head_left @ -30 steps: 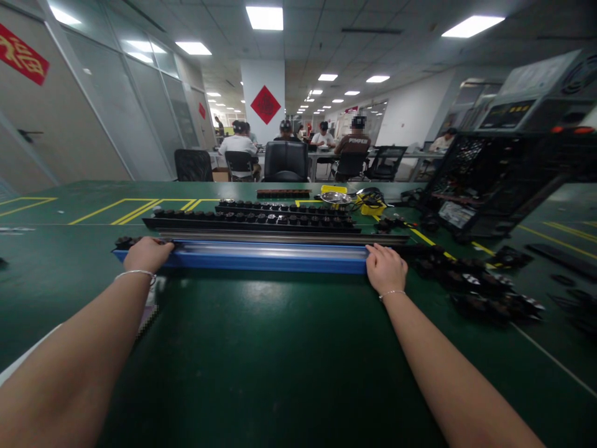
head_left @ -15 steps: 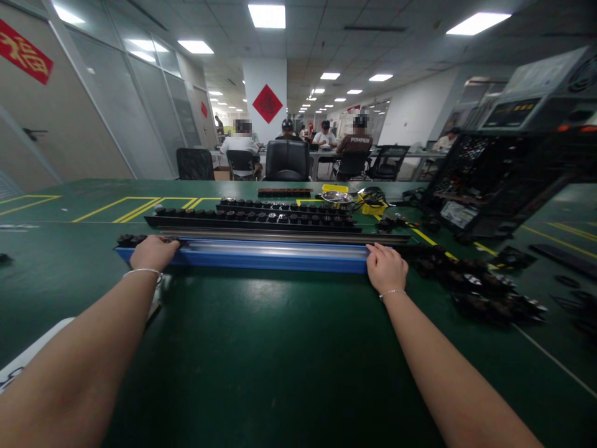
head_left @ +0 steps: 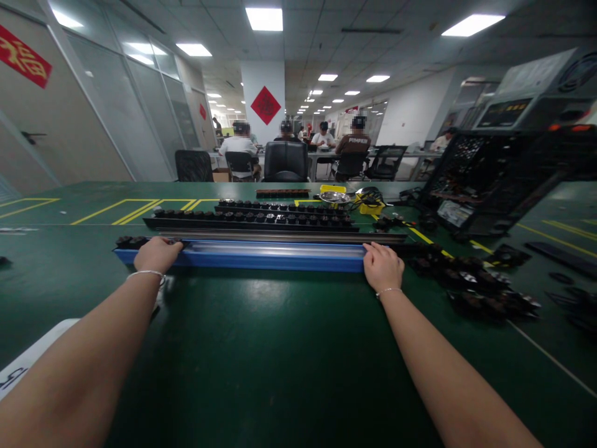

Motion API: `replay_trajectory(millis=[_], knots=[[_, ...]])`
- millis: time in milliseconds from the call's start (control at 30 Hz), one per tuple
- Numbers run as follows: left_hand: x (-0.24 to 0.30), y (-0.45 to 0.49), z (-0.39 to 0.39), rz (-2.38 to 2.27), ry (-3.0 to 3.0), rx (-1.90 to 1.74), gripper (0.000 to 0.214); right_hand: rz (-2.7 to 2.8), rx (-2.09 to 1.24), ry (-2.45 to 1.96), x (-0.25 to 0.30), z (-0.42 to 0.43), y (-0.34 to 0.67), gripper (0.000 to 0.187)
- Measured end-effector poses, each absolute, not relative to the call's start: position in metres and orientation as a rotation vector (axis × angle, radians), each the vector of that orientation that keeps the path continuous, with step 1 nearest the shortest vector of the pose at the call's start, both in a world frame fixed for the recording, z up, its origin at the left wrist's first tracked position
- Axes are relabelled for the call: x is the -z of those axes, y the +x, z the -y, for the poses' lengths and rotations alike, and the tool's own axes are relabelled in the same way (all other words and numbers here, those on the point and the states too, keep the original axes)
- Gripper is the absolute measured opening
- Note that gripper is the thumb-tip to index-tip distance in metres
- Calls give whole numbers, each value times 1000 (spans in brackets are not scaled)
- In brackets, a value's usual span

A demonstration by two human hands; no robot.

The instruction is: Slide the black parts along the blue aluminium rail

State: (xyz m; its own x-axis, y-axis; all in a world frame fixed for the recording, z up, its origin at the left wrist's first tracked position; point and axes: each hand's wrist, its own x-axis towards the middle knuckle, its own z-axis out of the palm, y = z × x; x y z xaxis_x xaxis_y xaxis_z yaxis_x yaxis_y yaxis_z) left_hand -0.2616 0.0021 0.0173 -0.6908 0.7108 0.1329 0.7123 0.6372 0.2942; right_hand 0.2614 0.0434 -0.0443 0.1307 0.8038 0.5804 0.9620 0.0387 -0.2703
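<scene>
Our left hand point(head_left: 157, 254) lies curled over the left end of the blue rail point(head_left: 270, 259), with the fingers bent down across its top and far side. Our right hand point(head_left: 382, 266) clasps the right end the same way, knuckles up. The thumbs are hidden, so we cannot tell how firmly either hold closes underneath. The rail lies flat and crosswise on the bench point(head_left: 280, 354), parallel to its near edge and about midway back.

We judge the main risk to be an uneven pull. The rail is long and held only at its tips, so if one hand leads it would swing. Its far side would then strike the grey bar point(head_left: 289, 237) just behind it; whether the two already touch we cannot tell. That bar could in turn shove the black strips point(head_left: 252, 221) of knobs beyond it. A shallow fingertip hold could also slip off the smooth top and drop one end.

The loose black parts point(head_left: 471, 283) lie near our right hand, and a sweep that way would scatter them toward the bench's right edge. A few small black pieces point(head_left: 127, 241) sit just past the rail's left end and could be knocked likewise. The white sheet point(head_left: 32, 351) at the near left corner lies beside our left forearm and might get dragged.
</scene>
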Motion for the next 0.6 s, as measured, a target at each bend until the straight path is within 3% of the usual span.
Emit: replay_trajectory(millis=[600], knots=[[-18, -251, -2, 2833, -1262, 489, 41, 1694, 312, -1784, 46, -44, 262, 40]])
